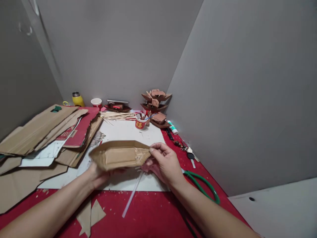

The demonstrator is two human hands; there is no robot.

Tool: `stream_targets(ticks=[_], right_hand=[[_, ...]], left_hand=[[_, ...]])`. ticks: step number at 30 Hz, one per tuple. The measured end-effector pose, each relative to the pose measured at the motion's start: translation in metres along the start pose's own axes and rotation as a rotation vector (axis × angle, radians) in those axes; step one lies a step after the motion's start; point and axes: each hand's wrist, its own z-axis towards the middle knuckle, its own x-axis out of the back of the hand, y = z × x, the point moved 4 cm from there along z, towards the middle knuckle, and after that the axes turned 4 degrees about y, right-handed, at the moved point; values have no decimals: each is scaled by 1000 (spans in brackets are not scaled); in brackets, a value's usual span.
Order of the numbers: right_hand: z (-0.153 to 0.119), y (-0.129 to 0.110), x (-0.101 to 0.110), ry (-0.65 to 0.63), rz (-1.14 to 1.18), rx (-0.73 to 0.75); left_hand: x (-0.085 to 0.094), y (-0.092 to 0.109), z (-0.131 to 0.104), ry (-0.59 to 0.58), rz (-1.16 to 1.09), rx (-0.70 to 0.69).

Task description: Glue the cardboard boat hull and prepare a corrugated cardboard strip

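A boat-shaped cardboard hull (120, 156) with upright side walls is held up over the white board, its open inside facing me. Under its left end lies my left hand (100, 175), most of its fingers hidden behind the cardboard. The thumb and fingers of my right hand (164, 162) pinch the pointed right end, where shiny clear tape or glue shows. Just below the hull a translucent stick (132, 196) slants across the board's front edge. Beside my right wrist are the green scissor handles (204, 186).
Cardboard sheets (37, 132) are piled at the left. Small brown model boats (156, 105) are stacked at the back, near wooden sticks (119, 115) and a red paper cup (141, 122). Keys (190, 154) lie by the right wall; cardboard scraps (91, 213) sit in front on the red cloth.
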Motion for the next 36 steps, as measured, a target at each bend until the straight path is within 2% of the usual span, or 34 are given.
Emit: stream_targets(ticks=[2, 5, 7, 10, 14, 20, 22, 25, 30, 33, 36], right_hand=[[1, 1, -2, -5, 58, -57], [1, 4, -4, -28, 38, -99], [-1, 6, -5, -33, -1, -86], [-5, 8, -6, -49, -87, -29], [-13, 8, -13, -134, -213, 48], [-22, 9, -22, -242, -344, -11], [-25, 10, -23, -291, -391, -24], [-30, 13, -26, -353, -422, -26], [-30, 18, -28, -380, -500, 82], [-25, 19, -25, -326, -468, 61], [-21, 18, -23, -297, -343, -26]], left_hand=[[-3, 0, -2, -2, 47, -63], [-14, 2, -11, -75, 188, -150], [-19, 4, -16, -117, 198, -186], [-20, 6, -18, -111, 131, -203], [-16, 9, -17, -14, 164, -238], [-10, 17, -22, 255, 528, -402], [-10, 16, -22, 287, 604, -439], [-13, 10, -21, 250, 685, -460], [-24, 2, -23, 146, 796, -470], [-29, 2, -24, 42, 756, -442], [-29, 5, -23, -33, 635, -378]])
